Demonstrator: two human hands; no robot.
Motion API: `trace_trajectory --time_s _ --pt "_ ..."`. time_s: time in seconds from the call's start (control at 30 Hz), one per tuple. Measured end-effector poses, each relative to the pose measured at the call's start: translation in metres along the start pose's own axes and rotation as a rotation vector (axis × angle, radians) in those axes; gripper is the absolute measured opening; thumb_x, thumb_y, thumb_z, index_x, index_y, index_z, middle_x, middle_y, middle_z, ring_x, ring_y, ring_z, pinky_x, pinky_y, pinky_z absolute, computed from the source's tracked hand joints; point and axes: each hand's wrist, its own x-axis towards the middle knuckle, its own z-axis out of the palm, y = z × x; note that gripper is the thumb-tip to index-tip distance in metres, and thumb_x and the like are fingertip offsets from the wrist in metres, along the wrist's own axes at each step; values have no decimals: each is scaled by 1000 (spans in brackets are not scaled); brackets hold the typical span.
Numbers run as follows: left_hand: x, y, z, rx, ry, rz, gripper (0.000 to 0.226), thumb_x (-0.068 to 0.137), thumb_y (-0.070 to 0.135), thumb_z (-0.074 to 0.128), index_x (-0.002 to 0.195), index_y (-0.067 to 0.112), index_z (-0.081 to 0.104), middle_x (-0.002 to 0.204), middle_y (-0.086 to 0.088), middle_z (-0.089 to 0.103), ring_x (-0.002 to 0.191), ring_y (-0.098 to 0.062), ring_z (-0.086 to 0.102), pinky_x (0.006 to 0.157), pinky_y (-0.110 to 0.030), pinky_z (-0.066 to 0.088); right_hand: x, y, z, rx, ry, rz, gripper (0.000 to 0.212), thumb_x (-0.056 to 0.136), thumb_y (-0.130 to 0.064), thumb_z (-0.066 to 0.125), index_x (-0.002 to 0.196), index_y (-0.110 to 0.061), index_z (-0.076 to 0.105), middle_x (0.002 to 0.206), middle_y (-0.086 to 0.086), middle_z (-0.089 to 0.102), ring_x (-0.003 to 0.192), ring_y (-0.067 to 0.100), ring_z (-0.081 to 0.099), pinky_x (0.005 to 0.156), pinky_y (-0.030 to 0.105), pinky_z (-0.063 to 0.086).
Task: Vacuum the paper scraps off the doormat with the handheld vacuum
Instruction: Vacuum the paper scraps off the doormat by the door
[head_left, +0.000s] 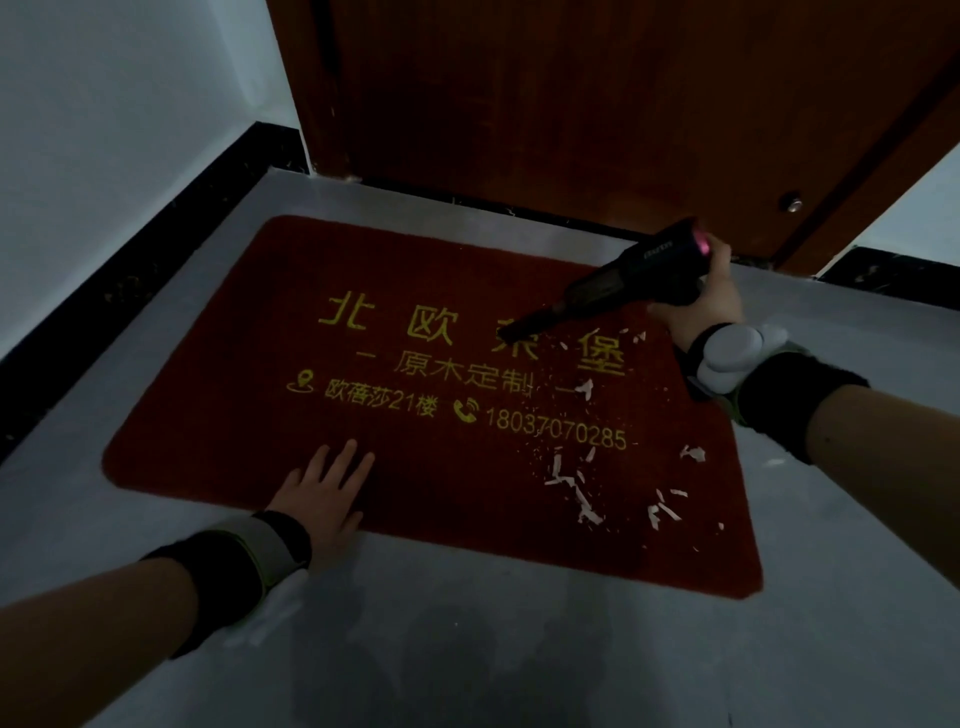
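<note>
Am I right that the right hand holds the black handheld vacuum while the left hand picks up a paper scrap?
Not quite. The head view shows the left hand lying flat on the red doormat, holding nothing. The right hand does hold the black handheld vacuum.

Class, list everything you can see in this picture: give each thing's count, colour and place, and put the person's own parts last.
doormat: one, red with yellow lettering, on the floor before the door
paper scraps: many, white, on the mat's right half
handheld vacuum: one, black, nozzle down on the mat's upper middle
door: one, dark brown, behind the mat
floor: grey
skirting: black, along white walls
left hand: flat on the mat's near edge
right hand: grips the vacuum
</note>
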Motion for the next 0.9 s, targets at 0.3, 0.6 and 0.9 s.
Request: trace_trajectory --time_s 0.3,0.6,0.9 --pt "1 -1 2 -15 7 -2 70 100 44 26 148 22 -19 156 -5 -24 145 -31 -9 117 -45 13 -9 -8 12 -166 -476 -178 80 73 2 75 138 -17 33 126 7 52 115 22 49 87 31 37" --pt "2 -2 0 -5 -10 5 70 100 44 26 148 21 -20 155 -6 -24 145 -32 -9 117 -45 13 -2 -18 13 -293 -108 -222 84 82 -18 69 144 -35 16 102 3 62 87 27 64 69 38 53" --pt "2 0 2 0 -4 -6 69 100 44 25 148 22 -20 155 -5 -24 145 -32 -10 117 -45 13 9 -15 -9 -350 -166 -233 87 81 -13 70 145 -33 14 86 -3 56 77 26 62 64 37 51"
